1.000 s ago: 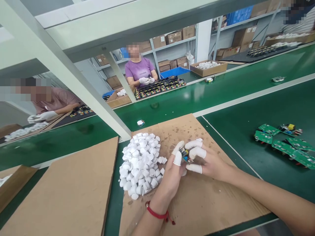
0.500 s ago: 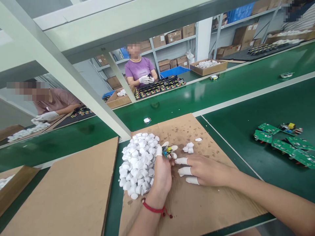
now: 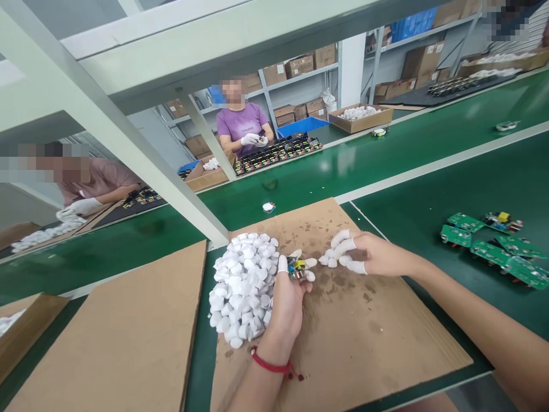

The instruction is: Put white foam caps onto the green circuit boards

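Observation:
My left hand [image 3: 289, 297], with white finger cots on its fingertips, grips a small circuit board [image 3: 297, 268] that carries a yellow part and several other components. Beside that hand rises a big heap of white rounded pieces [image 3: 242, 286] on a cardboard sheet [image 3: 343, 337]. My right hand [image 3: 364, 252], also in finger cots, is over the sheet with its fingers apart. Its fingertips are at a little cluster of the same white pieces [image 3: 329, 258]; whether they touch one I cannot tell.
Green circuit boards [image 3: 493, 252] lie on the green bench to the right. One board with a white piece [image 3: 269, 207] sits on the green belt [image 3: 300, 186] beyond the cardboard. A slanting metal post [image 3: 171, 183] stands left of the heap. Co-workers [image 3: 243, 123] sit across the belt.
My right hand has moved up and away from my left hand to the little white cluster. The board on the belt has shifted slightly right. My left hand keeps its hold.

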`<state>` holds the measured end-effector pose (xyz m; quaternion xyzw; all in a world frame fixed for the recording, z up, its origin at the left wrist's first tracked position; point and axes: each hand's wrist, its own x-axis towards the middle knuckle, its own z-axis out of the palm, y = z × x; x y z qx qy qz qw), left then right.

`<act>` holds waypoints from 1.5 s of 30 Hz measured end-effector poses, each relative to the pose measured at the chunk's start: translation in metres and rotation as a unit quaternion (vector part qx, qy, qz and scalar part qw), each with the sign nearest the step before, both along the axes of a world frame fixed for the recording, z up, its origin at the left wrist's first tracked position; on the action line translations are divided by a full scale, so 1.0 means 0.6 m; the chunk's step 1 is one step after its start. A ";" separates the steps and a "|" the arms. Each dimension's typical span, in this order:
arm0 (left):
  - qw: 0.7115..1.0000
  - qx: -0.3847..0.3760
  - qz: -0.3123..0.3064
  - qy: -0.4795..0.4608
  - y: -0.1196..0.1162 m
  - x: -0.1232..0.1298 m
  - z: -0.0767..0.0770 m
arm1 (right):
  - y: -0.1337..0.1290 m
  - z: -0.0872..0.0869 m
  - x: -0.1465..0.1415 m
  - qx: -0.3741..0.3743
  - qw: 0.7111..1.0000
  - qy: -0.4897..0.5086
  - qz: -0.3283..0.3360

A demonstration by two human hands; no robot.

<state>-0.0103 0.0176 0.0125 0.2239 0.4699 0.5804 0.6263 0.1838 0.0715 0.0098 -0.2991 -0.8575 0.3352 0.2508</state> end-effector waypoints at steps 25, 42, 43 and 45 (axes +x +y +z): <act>0.993 0.009 -0.120 0.004 -0.011 0.005 -0.012 | -0.017 0.003 -0.032 -0.372 0.826 0.404 -0.124; 0.982 -0.053 -0.170 -0.063 -0.012 -0.001 -0.007 | -0.003 -0.011 -0.027 -0.379 0.802 0.433 -0.160; 0.980 -0.055 -0.178 -0.074 -0.012 -0.002 -0.007 | -0.003 -0.012 -0.028 -0.384 0.802 0.429 -0.159; 0.977 -0.061 -0.181 -0.098 -0.012 -0.003 -0.005 | -0.003 -0.014 -0.030 -0.393 0.802 0.420 -0.160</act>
